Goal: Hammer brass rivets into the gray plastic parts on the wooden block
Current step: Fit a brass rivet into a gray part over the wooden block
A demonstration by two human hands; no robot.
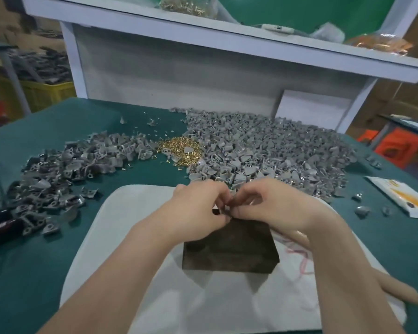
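The dark wooden block (229,249) sits centred on a white cloth (135,213), likely to cushion blows. Over its twelve o'clock edge the left hand (200,206) and right hand (270,208) meet, fingers curled, pinching a small gray plastic part (230,204), probably seating a rivet. Beyond, brass rivets (179,150) lie at eleven o'clock and loose gray parts (263,150) at one, within reach.

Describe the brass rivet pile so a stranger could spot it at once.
On the green table, two heaps of gray plastic parts spread across the far half. The brass rivet pile lies between them, touching the right heap. It is the tabletop's only shiny gold patch.
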